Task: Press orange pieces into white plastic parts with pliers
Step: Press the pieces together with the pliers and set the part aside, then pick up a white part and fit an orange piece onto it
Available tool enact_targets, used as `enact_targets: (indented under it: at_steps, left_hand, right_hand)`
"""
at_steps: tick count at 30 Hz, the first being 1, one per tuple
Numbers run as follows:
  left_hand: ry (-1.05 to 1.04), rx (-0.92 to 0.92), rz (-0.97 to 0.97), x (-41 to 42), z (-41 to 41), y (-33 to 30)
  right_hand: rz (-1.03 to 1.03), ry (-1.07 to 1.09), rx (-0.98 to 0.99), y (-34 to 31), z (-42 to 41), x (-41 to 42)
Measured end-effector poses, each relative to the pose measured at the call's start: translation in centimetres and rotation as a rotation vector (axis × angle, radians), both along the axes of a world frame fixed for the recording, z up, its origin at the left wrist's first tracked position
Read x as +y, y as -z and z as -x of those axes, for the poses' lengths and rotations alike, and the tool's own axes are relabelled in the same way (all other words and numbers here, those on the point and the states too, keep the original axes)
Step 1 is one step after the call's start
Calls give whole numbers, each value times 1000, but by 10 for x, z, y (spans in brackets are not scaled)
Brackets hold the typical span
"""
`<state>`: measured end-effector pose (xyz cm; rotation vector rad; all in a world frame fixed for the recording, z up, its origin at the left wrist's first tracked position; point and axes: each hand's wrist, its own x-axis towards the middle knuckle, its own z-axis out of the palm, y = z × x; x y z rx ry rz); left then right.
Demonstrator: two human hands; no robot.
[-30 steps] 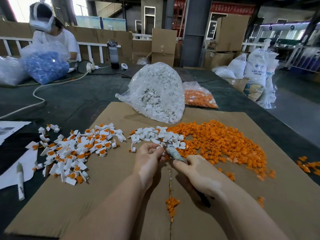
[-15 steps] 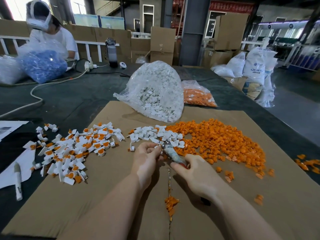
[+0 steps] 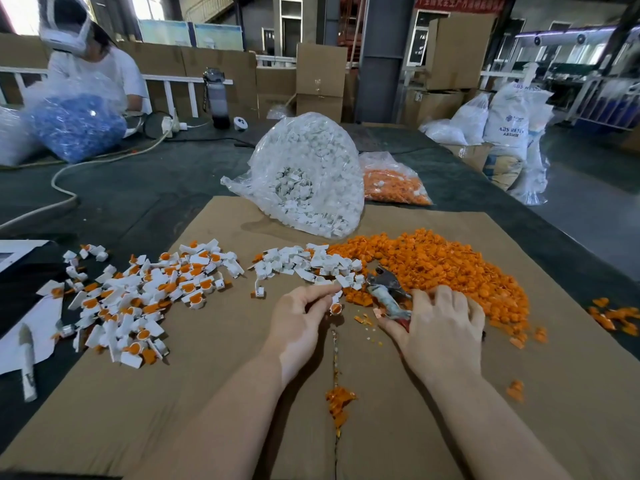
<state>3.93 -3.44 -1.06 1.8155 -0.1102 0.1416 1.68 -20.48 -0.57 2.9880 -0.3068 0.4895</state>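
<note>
A marker (image 3: pixel 27 362) lies on white paper (image 3: pixel 38 320) at the counter's (image 3: pixel 145 188) left edge. Across it, a person (image 3: pixel 100 69) sits behind a bag of blue parts (image 3: pixel 74 128), near a bottle (image 3: pixel 216 98) and a cable (image 3: pixel 65 192).

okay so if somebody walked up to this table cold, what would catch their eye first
Probably the big heap of loose orange pieces spread over the right side of the cardboard sheet, and the clear bag of white parts bulging at the sheet's far edge. Next, the two hands at the centre: the left hand pinches an assembled white part, the right hand holds the pliers.
</note>
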Motion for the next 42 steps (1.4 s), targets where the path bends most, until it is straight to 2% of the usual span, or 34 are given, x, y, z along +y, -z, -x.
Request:
enact_targets:
  at_steps: [3, 5, 7, 10, 15, 18, 27, 30, 36, 40, 42]
  left_hand:
    - [12, -27, -49, -1, -2, 1]
    - [23, -53, -77, -1, -2, 1]
    - [37, -53, -94, 0, 0, 1]
    - [44, -24, -103, 2, 1, 1]
    - [108, 30, -15, 2, 3, 1]
    - [147, 8, -113, 0, 4, 1]
    - [132, -72, -235, -4, 6, 1]
    - [107, -73, -252, -3, 5, 3]
    - [-124, -67, -385, 1, -5, 8]
    - [-304, -86, -584, 19, -11, 9]
    - [-304, -88, -732, 29, -15, 11]
  right_hand:
    - [-236, -316, -227, 3, 0, 14]
    - [-385, -518, -302, 4, 1, 28]
    - [-464, -624, -331, 5, 2, 37]
    - [-551, -655, -325, 7, 3, 39]
    - [-665, -582, -287, 10, 2, 38]
    - [-706, -550, -284, 10, 2, 38]
    - [-645, -547, -267, 13, 1, 37]
    - [-583, -516, -324, 14, 0, 37]
    - [-336, -325, -421, 20, -6, 37]
    - [-245, -257, -406, 22, -8, 39]
    - [-221, -233, -351, 22, -9, 41]
